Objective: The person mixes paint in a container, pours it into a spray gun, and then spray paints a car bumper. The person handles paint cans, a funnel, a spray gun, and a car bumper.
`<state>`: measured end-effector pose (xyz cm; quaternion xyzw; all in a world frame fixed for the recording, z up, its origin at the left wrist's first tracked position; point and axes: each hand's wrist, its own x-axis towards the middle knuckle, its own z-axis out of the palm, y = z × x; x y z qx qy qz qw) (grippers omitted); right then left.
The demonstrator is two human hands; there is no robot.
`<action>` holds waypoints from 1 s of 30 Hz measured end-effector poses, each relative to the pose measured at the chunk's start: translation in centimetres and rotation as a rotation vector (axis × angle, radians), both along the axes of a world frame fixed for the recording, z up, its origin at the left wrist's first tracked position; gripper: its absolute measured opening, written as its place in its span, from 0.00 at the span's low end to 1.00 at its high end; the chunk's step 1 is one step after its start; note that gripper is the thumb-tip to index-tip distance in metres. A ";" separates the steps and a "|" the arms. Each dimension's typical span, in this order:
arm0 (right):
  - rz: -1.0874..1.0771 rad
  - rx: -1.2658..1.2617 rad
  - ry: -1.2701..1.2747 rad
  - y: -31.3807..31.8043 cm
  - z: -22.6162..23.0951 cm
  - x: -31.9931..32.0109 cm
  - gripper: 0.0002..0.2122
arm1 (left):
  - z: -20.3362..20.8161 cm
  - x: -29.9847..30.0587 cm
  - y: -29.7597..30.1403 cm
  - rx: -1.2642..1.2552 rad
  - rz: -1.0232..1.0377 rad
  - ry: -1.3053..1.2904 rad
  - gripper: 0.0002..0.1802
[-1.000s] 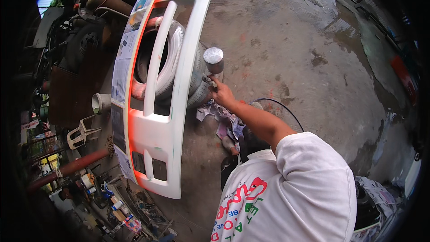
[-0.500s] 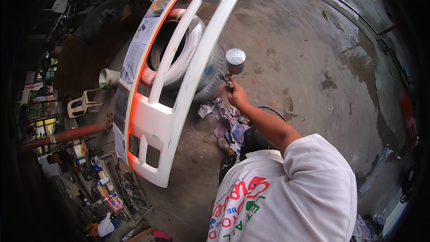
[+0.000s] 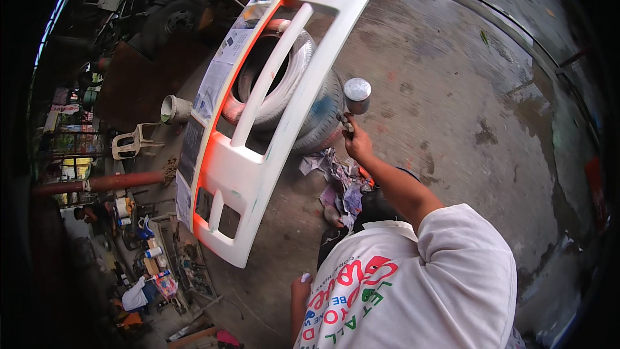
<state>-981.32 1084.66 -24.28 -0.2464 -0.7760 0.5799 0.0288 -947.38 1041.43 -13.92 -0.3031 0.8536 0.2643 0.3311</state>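
Note:
My right hand (image 3: pixel 357 142) is closed around a spray gun (image 3: pixel 357 95) with a round metal cup on top. It is held out to the right of a white car bumper (image 3: pixel 242 178), apart from it. Orange paint runs along the bumper's left edge, where newspaper sheets (image 3: pixel 213 84) mask the strip beside it. The bumper lies over stacked tires (image 3: pixel 323 116), the upper one coated whitish and orange. Low beside my shirt, my left hand (image 3: pixel 300 292) is closed, with a small white bit showing at its top; what that is cannot be made out.
Crumpled newspaper (image 3: pixel 349 184) lies on the concrete floor by my legs. Left of the bumper are a pale bucket (image 3: pixel 174 110), a small plastic chair (image 3: pixel 132 144) and a red pipe (image 3: pixel 110 183). Cluttered tools and bottles (image 3: pixel 155 255) fill the lower left.
The view has shifted, so bumper and tires sit farther right in the picture. My left hand has come into sight at the bottom. The spray gun stays in my right hand.

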 end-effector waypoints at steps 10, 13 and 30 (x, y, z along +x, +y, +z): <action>0.014 0.247 0.280 -1.8 2.6 8.6 0.28 | 4.2 -21.1 9.1 0.128 -0.167 0.511 0.23; 0.083 0.243 0.300 -5.0 6.7 12.9 0.27 | 6.1 -25.5 18.5 0.237 -0.387 0.685 0.27; 0.004 0.266 0.368 -23.3 7.5 28.5 0.28 | 6.0 -14.4 9.9 0.390 -0.526 0.531 0.22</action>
